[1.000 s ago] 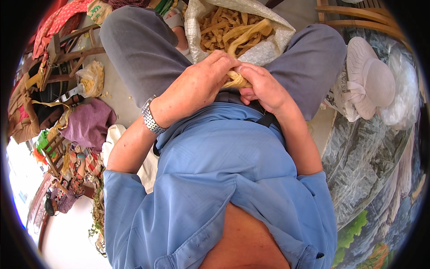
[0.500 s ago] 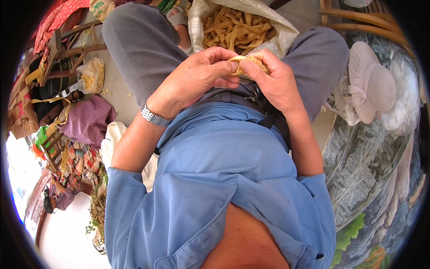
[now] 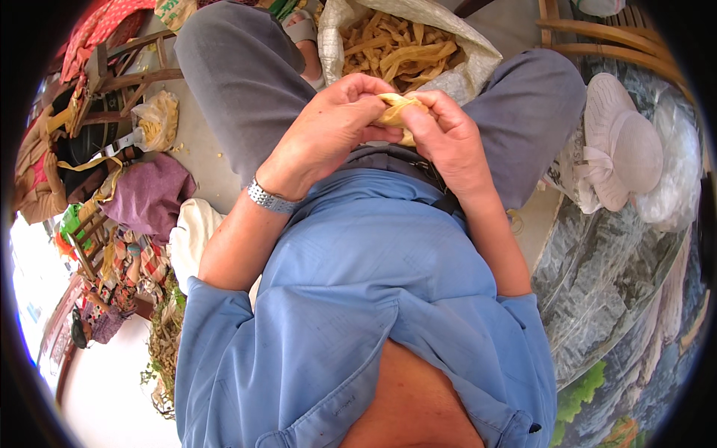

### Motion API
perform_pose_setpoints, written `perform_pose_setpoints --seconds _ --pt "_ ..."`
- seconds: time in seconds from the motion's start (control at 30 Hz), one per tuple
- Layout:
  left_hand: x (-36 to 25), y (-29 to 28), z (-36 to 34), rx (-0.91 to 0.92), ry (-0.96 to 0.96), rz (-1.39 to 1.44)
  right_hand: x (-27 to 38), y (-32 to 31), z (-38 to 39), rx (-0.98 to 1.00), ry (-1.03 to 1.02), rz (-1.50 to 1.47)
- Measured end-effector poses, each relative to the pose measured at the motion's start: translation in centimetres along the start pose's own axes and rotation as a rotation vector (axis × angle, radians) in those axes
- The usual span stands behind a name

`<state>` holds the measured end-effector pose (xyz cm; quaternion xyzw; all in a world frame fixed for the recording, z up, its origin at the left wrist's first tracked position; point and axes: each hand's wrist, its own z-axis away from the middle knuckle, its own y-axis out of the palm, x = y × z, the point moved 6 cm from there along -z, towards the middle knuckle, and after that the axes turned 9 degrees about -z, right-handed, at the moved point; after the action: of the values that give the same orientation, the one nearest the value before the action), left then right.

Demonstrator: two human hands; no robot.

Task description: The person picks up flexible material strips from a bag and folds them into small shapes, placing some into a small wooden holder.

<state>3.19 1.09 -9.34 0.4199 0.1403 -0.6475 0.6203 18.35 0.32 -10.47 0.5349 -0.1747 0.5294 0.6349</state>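
Note:
Between my hands is a pale yellow, twisted, pliable strip [image 3: 394, 110], partly hidden by my fingers. My left hand [image 3: 336, 127], with a metal watch at its wrist, grips the strip's left part with thumb and fingers. My right hand [image 3: 452, 145] pinches it from the right, thumb across the front. Just beyond them, between my knees, an open white woven sack [image 3: 470, 82] holds several tangled yellow-brown strips [image 3: 388, 45] of similar kind.
Left are wooden chairs [image 3: 131, 78], a small plastic bag [image 3: 157, 123], purple cloth [image 3: 146, 198] and, farther off, another person in patterned clothes [image 3: 104, 317]. Right are a pale brimmed hat [image 3: 627, 149], plastic sheeting [image 3: 590, 284] and a wooden chair [image 3: 605, 41].
Since a second ago my left fingers have shifted from over the strip to a grip at its side, and the strip has been turned. My right thumb has moved across its front.

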Motion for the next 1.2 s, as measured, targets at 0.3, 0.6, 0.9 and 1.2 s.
perform_pose_setpoints --seconds 0.3,0.6,0.9,1.2 --pt "-1.0 -0.4 1.4 -0.009 0.173 0.167 0.7 0.9 0.0 0.007 -0.097 0.222" --pt "-0.7 -1.4 1.3 -0.245 0.266 -0.489 -1.3 1.2 0.5 0.166 0.227 -0.618" --pt "-1.7 1.2 3.2 -0.213 0.228 -0.258 0.3 1.1 0.4 0.154 0.176 -0.211" --pt "-0.5 -0.7 2.4 -0.179 0.204 -0.049 0.2 1.5 0.0 0.082 -0.046 0.208"
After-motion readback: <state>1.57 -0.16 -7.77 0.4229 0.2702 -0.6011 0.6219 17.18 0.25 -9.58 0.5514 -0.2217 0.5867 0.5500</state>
